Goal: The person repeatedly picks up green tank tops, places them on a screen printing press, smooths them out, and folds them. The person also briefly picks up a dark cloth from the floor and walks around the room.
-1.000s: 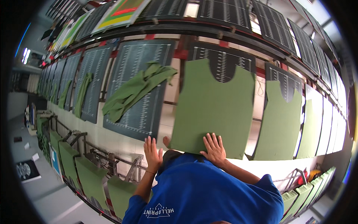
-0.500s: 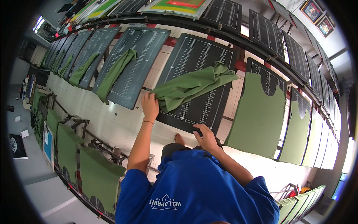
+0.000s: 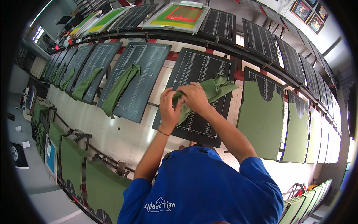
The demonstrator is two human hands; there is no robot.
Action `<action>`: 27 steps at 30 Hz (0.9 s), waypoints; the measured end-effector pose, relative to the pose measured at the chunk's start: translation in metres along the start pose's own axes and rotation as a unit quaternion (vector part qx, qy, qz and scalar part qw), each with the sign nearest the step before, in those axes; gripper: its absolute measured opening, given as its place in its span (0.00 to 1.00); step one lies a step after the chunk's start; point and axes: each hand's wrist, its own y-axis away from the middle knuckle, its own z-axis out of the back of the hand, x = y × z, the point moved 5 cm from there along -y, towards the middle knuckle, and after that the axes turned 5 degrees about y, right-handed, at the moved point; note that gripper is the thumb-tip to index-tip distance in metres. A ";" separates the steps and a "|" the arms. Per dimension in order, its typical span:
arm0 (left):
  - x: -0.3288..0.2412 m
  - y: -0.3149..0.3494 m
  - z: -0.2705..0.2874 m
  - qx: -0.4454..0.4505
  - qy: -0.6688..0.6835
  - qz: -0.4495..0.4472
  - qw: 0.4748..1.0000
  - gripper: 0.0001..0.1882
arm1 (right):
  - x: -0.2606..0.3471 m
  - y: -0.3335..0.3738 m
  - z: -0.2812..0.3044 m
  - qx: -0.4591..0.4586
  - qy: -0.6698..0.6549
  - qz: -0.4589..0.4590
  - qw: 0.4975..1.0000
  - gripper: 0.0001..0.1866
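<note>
A bunched green fabric panel (image 3: 218,86) lies slantwise across the black printing board (image 3: 194,61) before me. My left hand (image 3: 170,112) is at the panel's left end, its fingers curled round the cloth. Close beside it, my right hand (image 3: 195,99) grips the same end from above, the fingers bent over the folds. Some cloth hangs below my hands, and the far right end rests loose on the board. Under my fingers the exact edge of the cloth is hidden.
On the right, a green panel (image 3: 261,125) lies flat over its board, with several more beyond. To the left, a grey board (image 3: 149,61) carries a narrow folded green panel (image 3: 120,91). Behind runs a dark metal rail (image 3: 169,39); a screen frame (image 3: 177,16) lies past it.
My right hand has come up from the board's near edge onto the fabric's left end. My left hand has shifted right, and the cloth there is gathered up. The view has tilted slightly.
</note>
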 end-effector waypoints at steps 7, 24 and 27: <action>0.088 0.083 -0.007 0.096 0.000 0.282 0.955 0.11 | 0.047 -0.038 0.154 -0.206 -0.063 -0.008 0.976 0.17; 0.031 -0.244 0.050 0.013 0.327 0.134 0.936 0.13 | -0.095 -0.015 0.317 -0.430 -0.068 -0.242 0.867 0.14; 0.014 -0.193 0.091 0.005 0.381 0.114 0.917 0.11 | -0.044 0.050 0.306 -0.425 -0.091 -0.293 0.852 0.13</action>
